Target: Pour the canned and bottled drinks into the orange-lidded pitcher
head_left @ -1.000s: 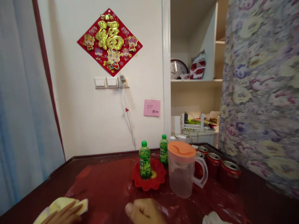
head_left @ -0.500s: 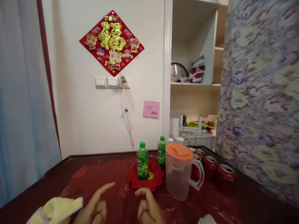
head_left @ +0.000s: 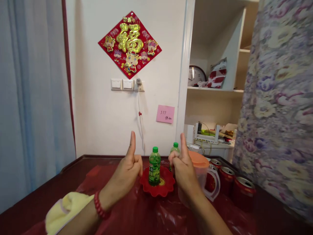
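My left hand (head_left: pixel 127 171), with a red bead bracelet (head_left: pixel 100 205) on its wrist, is raised with one digit pointing up and the other fingers curled in, holding nothing. Opposite it, my right hand (head_left: pixel 184 169) makes the same shape and is empty too. Between them a green drink bottle (head_left: pixel 154 169) stands upright on a red scalloped plate (head_left: pixel 157 192). The right hand partly covers a second green bottle (head_left: pixel 175 147) and a clear pitcher (head_left: pixel 207 178) with an orange lid. A yellow cloth (head_left: pixel 66 207) lies beside my left forearm.
Several red cans (head_left: pixel 244 192) stand right of the pitcher on the dark red table (head_left: pixel 73 176), which has a raised edge. Behind are a wall with a cord (head_left: pixel 141 130) and a shelf (head_left: pixel 212 89) holding a clock. Curtains (head_left: pixel 281 114) hang at both sides.
Both hands have risen and moved forward from the table's near side, their pointing digits turning from inward to upright. The view has shifted a little to the left.
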Tool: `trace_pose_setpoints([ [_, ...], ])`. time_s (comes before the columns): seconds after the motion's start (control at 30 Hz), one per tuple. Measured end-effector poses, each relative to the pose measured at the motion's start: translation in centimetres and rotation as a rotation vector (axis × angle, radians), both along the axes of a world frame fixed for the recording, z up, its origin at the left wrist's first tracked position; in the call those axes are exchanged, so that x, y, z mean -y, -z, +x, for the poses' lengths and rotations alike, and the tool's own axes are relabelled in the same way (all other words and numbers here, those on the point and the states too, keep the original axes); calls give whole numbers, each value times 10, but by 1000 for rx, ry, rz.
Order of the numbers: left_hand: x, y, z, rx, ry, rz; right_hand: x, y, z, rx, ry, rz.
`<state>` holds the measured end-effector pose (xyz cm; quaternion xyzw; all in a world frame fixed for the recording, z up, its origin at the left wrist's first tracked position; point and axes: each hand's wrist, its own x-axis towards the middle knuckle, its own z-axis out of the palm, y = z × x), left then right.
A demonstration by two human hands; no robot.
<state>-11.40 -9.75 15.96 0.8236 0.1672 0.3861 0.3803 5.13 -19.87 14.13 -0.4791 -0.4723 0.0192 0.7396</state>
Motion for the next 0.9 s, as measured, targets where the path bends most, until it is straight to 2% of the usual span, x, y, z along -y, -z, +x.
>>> trace_pose_setpoints([
  [0.07, -9, -2, 15, 23, 29, -35, -9, -4, 3, -73, -109, -49],
  [0.13, -15, 2, 20, 38, 61, -60, -9, -2, 3, -127, -179, -81],
  [0.27, -19, 12, 16, 29, 108, -109, -6, 6, 3, -164, -198, -115],
  [0.43, -24, 20, 14, -23, 75, -107, -10, 13, 8, -128, -241, -178],
  [0.5, -32, 25, 6, -25, 34, -84, -11, 21, 8, -109, -213, -195],
  [0.57, -46, 33, -11, -40, -36, -39, -10, 36, 9, -65, -126, -174],
  [0.63, -65, 44, -39, -114, -141, 45, -7, 59, 11, 21, -52, -167],
  [0.7, -85, 59, -74, -296, -292, 170, -3, 86, 13, 130, -52, -212],
  [0.8, -106, 87, -124, -553, -447, 370, 1, 122, 18, 281, -104, -294],
  [0.9, -112, 111, -155, -742, -470, 425, 1, 144, 22, 389, -71, -356],
])
